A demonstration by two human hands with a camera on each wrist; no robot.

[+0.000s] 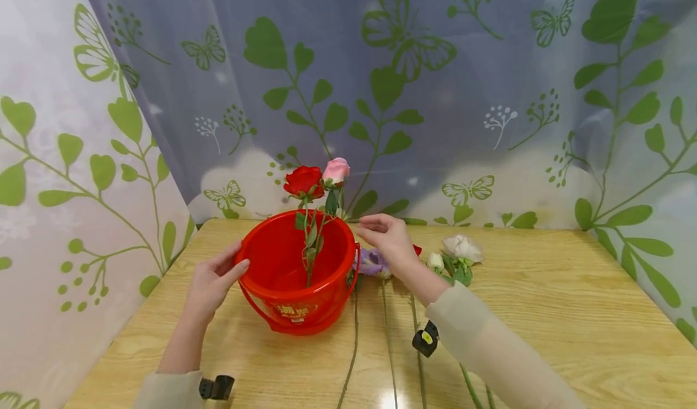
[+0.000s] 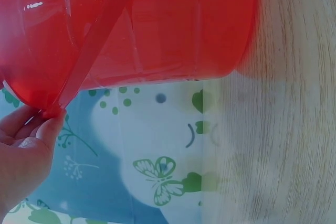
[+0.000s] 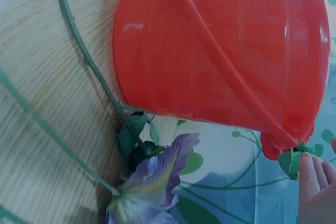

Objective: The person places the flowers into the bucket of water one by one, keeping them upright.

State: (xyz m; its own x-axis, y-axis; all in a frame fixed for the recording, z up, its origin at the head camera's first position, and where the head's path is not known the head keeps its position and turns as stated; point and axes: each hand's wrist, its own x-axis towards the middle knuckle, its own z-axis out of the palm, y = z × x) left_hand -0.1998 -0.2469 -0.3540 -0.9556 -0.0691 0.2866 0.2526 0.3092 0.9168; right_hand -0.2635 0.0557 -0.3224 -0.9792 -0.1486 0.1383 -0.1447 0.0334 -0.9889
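A red plastic bucket (image 1: pixel 296 306) stands on the table, its handle hanging down over the front. Inside it lean a red rose (image 1: pixel 304 182) and a pink rose (image 1: pixel 336 170), their heads above the rim. My left hand (image 1: pixel 215 281) grips the bucket's left rim, thumb on the inner side; in the left wrist view its fingers (image 2: pixel 48 129) pinch beside the handle joint. My right hand (image 1: pixel 389 239) is just off the right rim, fingers loosely bent. In the right wrist view, its fingertips (image 3: pixel 307 163) overlap a green leaf (image 3: pixel 289 164) by the handle joint.
Right of the bucket lie a purple flower (image 1: pixel 371 262), a white bud (image 1: pixel 435 261) and a white flower (image 1: pixel 463 248), with long stems reaching toward the front edge. A red flower (image 1: pixel 417 250) is mostly hidden behind my right forearm. A patterned curtain (image 1: pixel 337 94) hangs behind the table.
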